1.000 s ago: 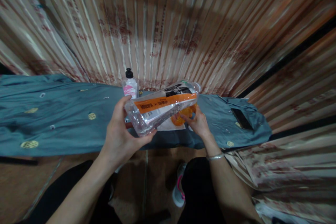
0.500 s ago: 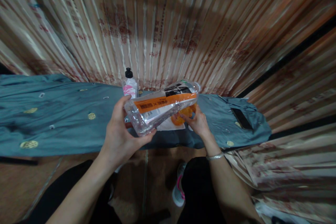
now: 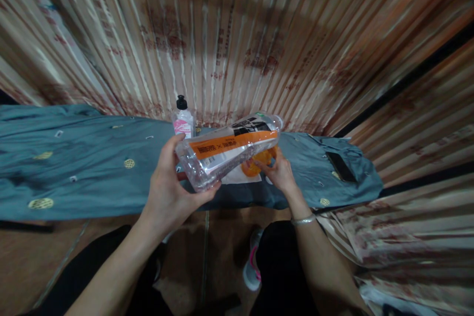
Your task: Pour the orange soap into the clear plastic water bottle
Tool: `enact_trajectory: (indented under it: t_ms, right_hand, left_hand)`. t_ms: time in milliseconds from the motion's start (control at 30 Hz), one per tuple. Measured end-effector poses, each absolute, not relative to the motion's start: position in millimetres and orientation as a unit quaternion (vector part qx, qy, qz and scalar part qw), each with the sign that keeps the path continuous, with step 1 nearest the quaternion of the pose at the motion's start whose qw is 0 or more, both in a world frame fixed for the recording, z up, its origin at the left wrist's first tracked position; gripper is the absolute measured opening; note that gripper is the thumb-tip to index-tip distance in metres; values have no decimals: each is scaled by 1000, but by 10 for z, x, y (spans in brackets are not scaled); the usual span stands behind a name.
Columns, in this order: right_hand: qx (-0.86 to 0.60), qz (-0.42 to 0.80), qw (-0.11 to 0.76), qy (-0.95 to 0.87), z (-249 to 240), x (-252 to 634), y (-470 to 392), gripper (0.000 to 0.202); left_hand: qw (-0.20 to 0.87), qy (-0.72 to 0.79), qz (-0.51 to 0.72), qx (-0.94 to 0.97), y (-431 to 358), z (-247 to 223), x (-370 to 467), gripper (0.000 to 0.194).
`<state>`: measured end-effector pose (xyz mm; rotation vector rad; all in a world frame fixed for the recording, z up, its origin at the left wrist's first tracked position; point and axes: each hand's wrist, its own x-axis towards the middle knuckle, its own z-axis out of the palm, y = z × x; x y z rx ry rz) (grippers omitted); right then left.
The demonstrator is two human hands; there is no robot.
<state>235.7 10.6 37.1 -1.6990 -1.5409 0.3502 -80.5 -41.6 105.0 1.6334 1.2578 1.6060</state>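
Note:
A large clear plastic bottle (image 3: 231,145) with an orange, black and white label lies tilted in the air, its base toward the left and its neck toward the upper right. My left hand (image 3: 170,185) is wrapped round the base end. Below the neck end, my right hand (image 3: 278,170) grips an orange translucent object (image 3: 254,165), partly hidden behind the bottle. Under these, a white sheet (image 3: 242,176) shows on the cloth. Behind the bottle's base stands a clear bottle with a black cap and pink label (image 3: 183,121).
A blue-green patterned cloth (image 3: 99,163) covers the long narrow table. Toward its right end lies a black phone (image 3: 340,167). Pleated curtains (image 3: 207,34) hang behind, and dark bars (image 3: 411,79) cross at the right. My legs and a shoe (image 3: 252,266) are below.

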Motion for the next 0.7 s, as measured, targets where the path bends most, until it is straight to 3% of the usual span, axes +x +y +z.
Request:
enact_trajectory:
  t_ms: [700]
  right_hand:
    - [-675,136,388,-613,355,2375,118,63]
  left_hand:
    - [254,461,588,613,-415,1030,-812,95]
